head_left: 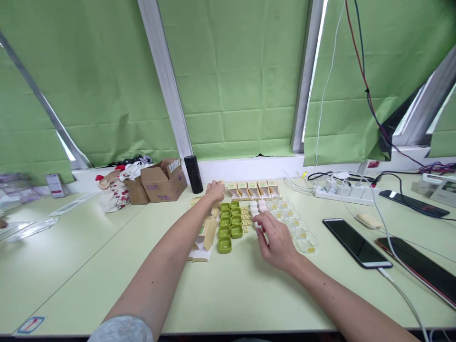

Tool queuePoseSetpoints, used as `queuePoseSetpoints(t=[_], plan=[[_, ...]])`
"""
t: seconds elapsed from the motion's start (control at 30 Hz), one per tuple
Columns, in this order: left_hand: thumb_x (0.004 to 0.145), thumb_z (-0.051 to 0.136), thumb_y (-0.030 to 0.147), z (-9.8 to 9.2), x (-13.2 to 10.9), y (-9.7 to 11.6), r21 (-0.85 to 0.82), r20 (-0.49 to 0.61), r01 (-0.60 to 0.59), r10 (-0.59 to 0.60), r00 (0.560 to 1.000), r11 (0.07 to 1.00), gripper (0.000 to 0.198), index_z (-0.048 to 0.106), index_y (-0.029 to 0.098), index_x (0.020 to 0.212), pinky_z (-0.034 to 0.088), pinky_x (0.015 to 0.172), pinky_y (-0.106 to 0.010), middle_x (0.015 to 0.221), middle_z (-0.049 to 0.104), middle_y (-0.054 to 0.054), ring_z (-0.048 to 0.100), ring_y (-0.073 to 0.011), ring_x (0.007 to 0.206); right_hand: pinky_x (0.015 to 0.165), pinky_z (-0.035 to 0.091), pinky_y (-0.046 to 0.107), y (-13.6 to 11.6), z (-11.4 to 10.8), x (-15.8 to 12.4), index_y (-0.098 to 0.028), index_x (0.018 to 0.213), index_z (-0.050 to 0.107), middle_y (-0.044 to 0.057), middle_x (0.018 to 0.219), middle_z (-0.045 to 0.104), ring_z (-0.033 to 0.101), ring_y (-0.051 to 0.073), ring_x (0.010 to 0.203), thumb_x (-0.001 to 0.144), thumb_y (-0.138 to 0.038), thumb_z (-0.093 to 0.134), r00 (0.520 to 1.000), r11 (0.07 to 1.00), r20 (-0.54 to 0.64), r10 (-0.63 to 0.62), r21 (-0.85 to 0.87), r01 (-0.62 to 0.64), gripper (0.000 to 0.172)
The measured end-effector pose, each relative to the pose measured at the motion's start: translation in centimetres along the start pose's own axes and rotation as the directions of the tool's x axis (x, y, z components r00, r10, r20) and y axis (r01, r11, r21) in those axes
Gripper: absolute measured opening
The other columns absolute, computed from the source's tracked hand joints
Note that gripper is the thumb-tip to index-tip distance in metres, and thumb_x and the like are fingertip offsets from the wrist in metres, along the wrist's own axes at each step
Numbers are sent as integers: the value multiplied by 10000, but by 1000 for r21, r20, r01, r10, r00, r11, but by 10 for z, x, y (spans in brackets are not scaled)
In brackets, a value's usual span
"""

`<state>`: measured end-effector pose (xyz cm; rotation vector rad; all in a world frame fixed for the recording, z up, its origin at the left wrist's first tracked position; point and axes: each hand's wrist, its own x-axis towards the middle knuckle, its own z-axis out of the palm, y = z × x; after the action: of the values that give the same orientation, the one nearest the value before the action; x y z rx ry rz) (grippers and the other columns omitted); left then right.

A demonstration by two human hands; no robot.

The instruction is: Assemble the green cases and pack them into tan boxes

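Observation:
My left hand [215, 191] reaches to the far end of a column of small open yellow boxes [209, 233]. Its fingers are closed at a box there; the grip is partly hidden. Over the right side of the layout hovers my right hand [275, 239], fingers bent and thumb apart, with nothing visible in it. It is nearest to small white pieces [262, 205]. Between the hands stand green square cups [224, 245] in two columns, beside small yellow pieces [245, 217]. Clear plastic cups [307, 243] with yellow bits lie right of my right hand.
Behind stands a row of similar boxes [254, 191]. Further left are a black bottle [193, 174], a cardboard carton [164, 182] and a printed cloth bag [114, 192]. Phones [357, 242], cables and a white power strip [346, 192] lie at right.

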<state>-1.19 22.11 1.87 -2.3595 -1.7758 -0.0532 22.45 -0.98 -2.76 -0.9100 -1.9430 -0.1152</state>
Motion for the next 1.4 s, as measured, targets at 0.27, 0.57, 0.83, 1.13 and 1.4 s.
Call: queuePoseSetpoints(t=[0.27, 0.57, 0.83, 1.13, 1.4], plan=[[971, 671, 211, -35, -15, -4, -133, -103, 32, -46, 994, 991, 273, 730, 209, 1238, 471, 1143, -550, 1410, 661, -123, 556, -343, 1370, 630, 441, 317, -1, 0, 0, -240, 1189, 538, 50, 989, 688, 645, 200, 745, 929, -67, 497, 1000, 1000, 1, 1, 2, -1, 315], [952, 489, 146, -76, -123, 21, -418, -488, -172, -61, 871, 892, 351, 764, 227, 1156, 469, 1146, -465, 1157, 760, -79, 532, -292, 1282, 618, 372, 289, -3, 5, -4, -238, 1005, 597, 17, 852, 739, 666, 190, 711, 917, -83, 531, 978, 1000, 207, -13, -3, 14, 190], [961, 555, 220, -64, -220, 49, -284, -299, -293, 206, 932, 913, 205, 759, 234, 961, 524, 847, -478, 854, 713, -105, 587, -323, 1025, 588, 280, 283, -13, 9, -6, -228, 868, 649, 3, 815, 758, 650, 172, 665, 884, -103, 652, 879, 998, 474, 53, -54, -31, 127], [920, 669, 258, -33, -245, 53, -198, -69, -220, 210, 975, 955, 224, 618, 245, 702, 484, 790, -468, 781, 703, -91, 615, -343, 1011, 612, 290, 278, -14, 6, -6, -235, 953, 688, 4, 884, 756, 661, 170, 726, 892, -148, 742, 854, 999, 519, 33, -44, -12, 119], [934, 651, 182, -28, -250, 58, -154, -87, -217, 205, 975, 964, 187, 654, 208, 748, 465, 806, -441, 797, 721, -92, 634, -331, 1006, 673, 322, 294, -19, -2, 3, -219, 1042, 707, 38, 998, 779, 695, 204, 860, 962, -252, 663, 750, 993, 650, 119, -76, -91, 97]])
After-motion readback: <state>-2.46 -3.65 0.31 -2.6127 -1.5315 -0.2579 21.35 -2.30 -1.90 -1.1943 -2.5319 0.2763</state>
